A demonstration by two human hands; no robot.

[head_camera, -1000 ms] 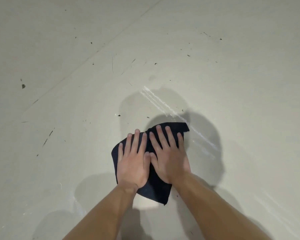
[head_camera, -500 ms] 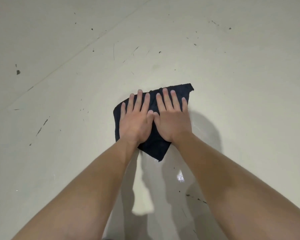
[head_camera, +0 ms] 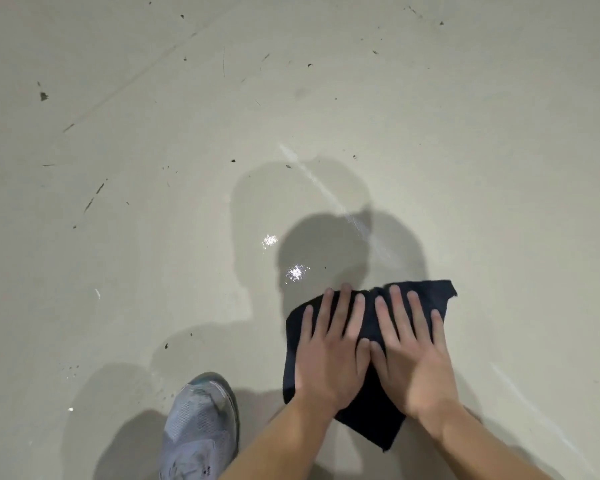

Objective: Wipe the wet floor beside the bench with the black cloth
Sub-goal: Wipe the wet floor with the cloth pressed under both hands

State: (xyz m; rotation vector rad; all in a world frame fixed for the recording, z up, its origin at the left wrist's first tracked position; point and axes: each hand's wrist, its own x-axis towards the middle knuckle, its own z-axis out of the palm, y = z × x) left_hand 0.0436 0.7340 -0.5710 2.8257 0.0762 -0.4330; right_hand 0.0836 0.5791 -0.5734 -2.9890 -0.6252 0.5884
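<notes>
The black cloth [head_camera: 373, 415] lies flat on the pale floor at lower right. My left hand [head_camera: 329, 355] presses on its left half, palm down, fingers spread. Beside it my right hand [head_camera: 413, 355] presses on the right half the same way, and the two thumbs touch in the middle. A wet sheen [head_camera: 297, 271] with bright glints covers the floor just beyond the cloth, with a whitish streak [head_camera: 326, 192] running diagonally through it. No bench is in view.
A grey mesh sneaker [head_camera: 198, 431] stands on the floor at the lower left of the cloth. Dark specks and scratches [head_camera: 94, 197] dot the floor to the left and far side. A faint floor seam [head_camera: 136, 77] runs diagonally at upper left.
Both hands have pulled the cloth back toward me from its far reach, uncovering wet floor with glints. The sneaker has come into view.
</notes>
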